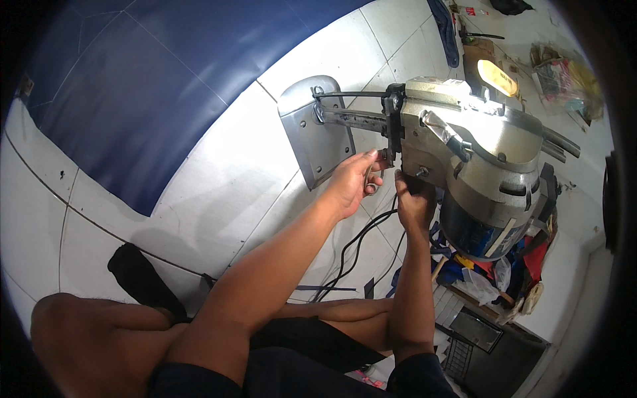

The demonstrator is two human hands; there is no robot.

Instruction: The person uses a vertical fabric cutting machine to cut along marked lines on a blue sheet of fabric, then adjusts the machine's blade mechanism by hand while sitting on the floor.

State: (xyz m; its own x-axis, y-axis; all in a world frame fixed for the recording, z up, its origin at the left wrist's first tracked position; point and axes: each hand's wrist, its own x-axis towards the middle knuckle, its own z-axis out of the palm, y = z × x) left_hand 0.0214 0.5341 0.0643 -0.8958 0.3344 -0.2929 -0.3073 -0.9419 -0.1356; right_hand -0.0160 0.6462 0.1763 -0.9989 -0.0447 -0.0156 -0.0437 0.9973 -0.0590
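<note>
A straight-knife cloth cutting machine (424,146) lies on its side, its grey base plate (315,136) to the left and its rounded motor housing (491,186) to the right. A slim metal upright (355,119) joins the plate to a black bracket (394,126). My left hand (352,182) is at the bracket's lower end, fingers curled and pinched around a small piece that I cannot make out. My right hand (417,207) reaches up under the machine body, its thumb upright beside the bracket. The machine hides most of that hand's fingers.
A dark blue sheet (152,86) covers the tiled floor (219,172) at the upper left. Black cables (358,242) run below my hands. Cloth and plastic bags (491,282) are piled at the right, and a plastic bag of items (564,83) lies at the far right.
</note>
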